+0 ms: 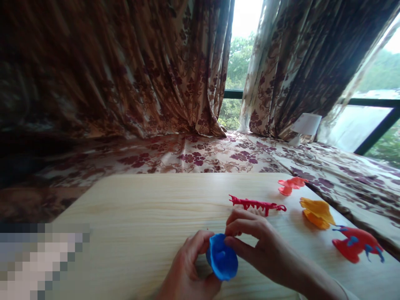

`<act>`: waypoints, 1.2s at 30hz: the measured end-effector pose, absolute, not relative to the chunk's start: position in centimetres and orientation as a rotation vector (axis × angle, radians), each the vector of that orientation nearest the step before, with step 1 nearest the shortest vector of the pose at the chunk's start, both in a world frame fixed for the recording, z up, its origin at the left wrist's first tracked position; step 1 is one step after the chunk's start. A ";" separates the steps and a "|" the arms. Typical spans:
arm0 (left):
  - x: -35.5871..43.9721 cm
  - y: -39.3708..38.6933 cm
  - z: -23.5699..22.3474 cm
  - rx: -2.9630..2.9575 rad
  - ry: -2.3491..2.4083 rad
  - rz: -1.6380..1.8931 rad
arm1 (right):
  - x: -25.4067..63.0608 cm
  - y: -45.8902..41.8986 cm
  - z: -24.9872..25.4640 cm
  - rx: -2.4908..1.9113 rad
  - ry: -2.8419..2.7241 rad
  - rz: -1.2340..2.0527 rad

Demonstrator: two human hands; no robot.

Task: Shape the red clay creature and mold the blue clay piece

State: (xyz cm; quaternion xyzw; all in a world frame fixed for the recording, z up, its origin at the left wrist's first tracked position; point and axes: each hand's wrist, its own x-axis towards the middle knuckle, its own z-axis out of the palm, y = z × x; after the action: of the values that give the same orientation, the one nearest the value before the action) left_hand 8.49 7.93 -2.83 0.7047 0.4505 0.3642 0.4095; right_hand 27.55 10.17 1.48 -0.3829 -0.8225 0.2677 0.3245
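Observation:
A blue cup-shaped piece of modelling clay [225,260], hollow with a small bump inside, is held just above the pale wooden table [125,233]. My left hand [190,266] wraps round its left side and underside. At its upper rim, my right hand [254,233] pinches the edge between thumb and fingers. Beyond the right hand lies a long dark red clay piece [256,204] with small spikes along it and a loop at its right end.
Along the table's right side stand a coral clay figure [290,185], a yellow one [317,212] and a red one with blue bits [358,243]. Behind are a flowered cloth surface [218,156], a white lamp [306,124] and patterned curtains [162,71]. The lower left corner is pixelated.

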 end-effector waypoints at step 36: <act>8.6 7.9 -2.2 1.870 1.087 0.934 | 27.6 10.0 2.0 -0.968 -2.141 0.775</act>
State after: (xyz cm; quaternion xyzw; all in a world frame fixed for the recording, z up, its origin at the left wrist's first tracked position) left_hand 8.64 7.86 -2.23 0.7333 0.4264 0.3661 0.3827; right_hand 27.65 10.01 2.01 -0.3698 -0.8175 0.2959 0.3277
